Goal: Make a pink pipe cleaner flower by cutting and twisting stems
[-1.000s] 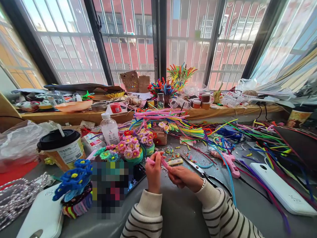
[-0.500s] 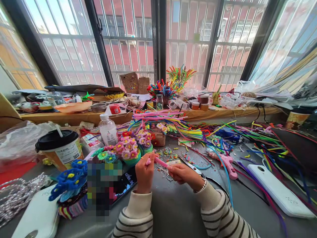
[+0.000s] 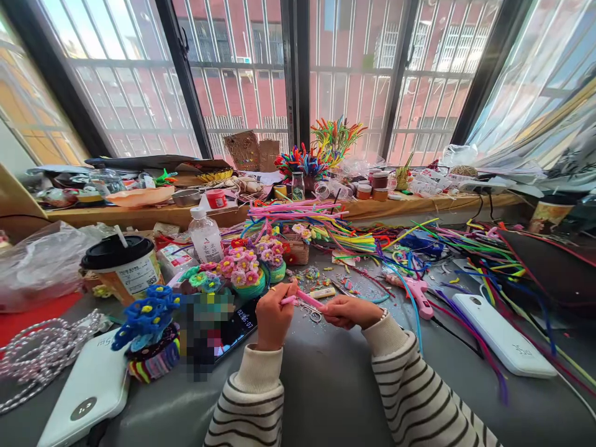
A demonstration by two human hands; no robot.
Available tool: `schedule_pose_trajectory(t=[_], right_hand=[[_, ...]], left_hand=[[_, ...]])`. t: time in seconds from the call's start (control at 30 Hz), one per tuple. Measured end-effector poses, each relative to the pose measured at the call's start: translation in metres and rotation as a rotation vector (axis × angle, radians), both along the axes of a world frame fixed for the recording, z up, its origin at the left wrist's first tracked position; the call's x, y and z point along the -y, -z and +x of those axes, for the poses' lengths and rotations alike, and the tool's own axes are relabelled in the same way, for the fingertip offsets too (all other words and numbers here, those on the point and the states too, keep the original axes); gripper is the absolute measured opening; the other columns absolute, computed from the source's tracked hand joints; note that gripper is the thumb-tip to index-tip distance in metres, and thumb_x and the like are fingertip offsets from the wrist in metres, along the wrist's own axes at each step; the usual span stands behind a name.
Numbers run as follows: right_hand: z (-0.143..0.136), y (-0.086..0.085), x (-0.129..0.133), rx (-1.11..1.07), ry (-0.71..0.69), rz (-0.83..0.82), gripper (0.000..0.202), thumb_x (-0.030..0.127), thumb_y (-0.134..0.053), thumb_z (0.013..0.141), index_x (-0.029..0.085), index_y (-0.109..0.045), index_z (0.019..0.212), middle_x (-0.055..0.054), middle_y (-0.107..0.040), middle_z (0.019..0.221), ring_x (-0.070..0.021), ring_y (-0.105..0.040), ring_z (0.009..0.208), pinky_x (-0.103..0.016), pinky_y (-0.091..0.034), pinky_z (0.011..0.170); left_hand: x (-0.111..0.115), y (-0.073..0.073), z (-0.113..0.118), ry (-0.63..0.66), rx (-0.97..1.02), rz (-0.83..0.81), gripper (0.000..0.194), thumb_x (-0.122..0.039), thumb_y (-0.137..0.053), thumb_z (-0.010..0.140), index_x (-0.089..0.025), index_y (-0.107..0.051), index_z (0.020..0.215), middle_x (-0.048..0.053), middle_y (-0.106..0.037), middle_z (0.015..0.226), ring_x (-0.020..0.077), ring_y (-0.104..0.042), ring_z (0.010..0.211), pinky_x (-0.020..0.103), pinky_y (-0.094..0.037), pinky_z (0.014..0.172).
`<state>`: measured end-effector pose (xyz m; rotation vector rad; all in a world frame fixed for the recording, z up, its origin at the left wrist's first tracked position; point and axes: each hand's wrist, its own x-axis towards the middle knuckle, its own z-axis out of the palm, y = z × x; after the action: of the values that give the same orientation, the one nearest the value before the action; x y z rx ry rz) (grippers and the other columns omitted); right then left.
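A pink pipe cleaner (image 3: 308, 300) is stretched between my two hands above the grey table. My left hand (image 3: 274, 315) is closed on one end, and a bit of pink pokes out beside its fingers. The fingers of my right hand (image 3: 350, 311) pinch the other end. Just behind the strand lies a pale cream stick (image 3: 323, 292). Scissor handles (image 3: 315, 316) show under it, among small coloured clippings (image 3: 311, 274). Pots of pink pipe-cleaner flowers (image 3: 243, 267) stand beyond my left hand, and a phone (image 3: 237, 332) lies beside it.
To the right are a pink glue gun (image 3: 418, 299), a white power bank (image 3: 505, 335) and loose pipe cleaners (image 3: 349, 239). On the left are a drink cup (image 3: 128, 270), a bottle (image 3: 205, 239), blue flowers (image 3: 148, 316) and another power bank (image 3: 88, 391). A cluttered windowsill (image 3: 261, 214) runs behind.
The view has shifted slightly. My right hand has turned flatter and moved a little right, and the pink pipe cleaner still spans both hands.
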<state>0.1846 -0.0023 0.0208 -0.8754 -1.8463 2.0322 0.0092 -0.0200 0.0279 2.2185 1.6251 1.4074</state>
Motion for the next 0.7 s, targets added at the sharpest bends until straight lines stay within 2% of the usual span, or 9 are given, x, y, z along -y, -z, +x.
schedule_pose_trajectory(t=[0.13,0.23,0.3,0.4,0.53,0.63,0.7], right_hand=[[0.004,0.000,0.000,0.027,0.027,0.082,0.033,0.041,-0.037,0.071,0.012,-0.042,0.056,0.009,-0.026,0.039,0.0002,-0.019,0.031,-0.015,-0.010,0.031],[0.003,-0.002,0.003,-0.017,0.090,0.259,0.033,0.040,-0.039,0.071,0.010,-0.051,0.074,0.007,-0.039,0.042,-0.0002,-0.025,0.032,-0.015,-0.014,0.031],[0.001,-0.003,0.004,-0.053,0.139,0.364,0.033,0.038,-0.042,0.069,0.011,-0.051,0.084,0.004,-0.046,0.049,-0.0007,-0.029,0.035,-0.014,-0.019,0.033],[0.002,0.001,0.004,-0.034,0.181,0.459,0.031,0.037,-0.045,0.067,0.012,-0.053,0.084,0.003,-0.049,0.054,-0.0021,-0.035,0.040,-0.014,-0.025,0.035],[0.003,0.011,-0.001,0.099,0.118,0.500,0.030,0.037,-0.045,0.066,0.011,-0.057,0.077,0.003,-0.048,0.050,-0.0032,-0.036,0.039,-0.015,-0.028,0.035],[0.003,0.012,-0.002,0.031,0.196,0.540,0.033,0.035,-0.048,0.064,0.013,-0.053,0.088,-0.001,-0.055,0.068,-0.0066,-0.046,0.053,-0.018,-0.038,0.046],[0.006,0.010,0.000,-0.020,0.348,0.613,0.035,0.034,-0.046,0.066,0.015,-0.048,0.095,-0.004,-0.054,0.085,-0.0094,-0.050,0.066,-0.022,-0.041,0.057]], left_hand=[[0.002,-0.004,-0.003,0.051,-0.061,-0.024,0.025,-0.027,-0.035,0.071,-0.017,-0.054,0.059,0.003,-0.055,0.058,0.0111,-0.047,0.057,0.020,-0.032,0.056],[0.006,-0.010,-0.006,0.128,0.055,-0.095,0.026,-0.028,-0.032,0.073,-0.017,-0.055,0.066,0.001,-0.054,0.057,0.0105,-0.048,0.057,0.019,-0.034,0.057],[0.010,-0.010,-0.008,0.115,0.162,-0.117,0.027,-0.028,-0.032,0.073,-0.017,-0.056,0.072,0.001,-0.055,0.059,0.0103,-0.049,0.059,0.019,-0.035,0.059],[0.015,-0.003,-0.010,0.056,0.261,-0.129,0.024,-0.030,-0.037,0.071,-0.018,-0.057,0.078,0.001,-0.058,0.066,0.0109,-0.051,0.066,0.019,-0.036,0.064],[0.024,0.005,-0.015,0.052,0.264,-0.207,0.021,-0.033,-0.044,0.066,-0.019,-0.059,0.072,0.001,-0.061,0.067,0.0117,-0.052,0.066,0.020,-0.037,0.064],[0.034,0.002,-0.020,0.054,0.235,-0.255,0.021,-0.034,-0.045,0.064,-0.019,-0.059,0.068,0.000,-0.061,0.066,0.0117,-0.052,0.063,0.019,-0.037,0.061],[0.042,-0.002,-0.024,0.021,0.231,-0.259,0.020,-0.035,-0.047,0.063,-0.020,-0.060,0.066,-0.001,-0.061,0.065,0.0114,-0.052,0.062,0.019,-0.037,0.060]])
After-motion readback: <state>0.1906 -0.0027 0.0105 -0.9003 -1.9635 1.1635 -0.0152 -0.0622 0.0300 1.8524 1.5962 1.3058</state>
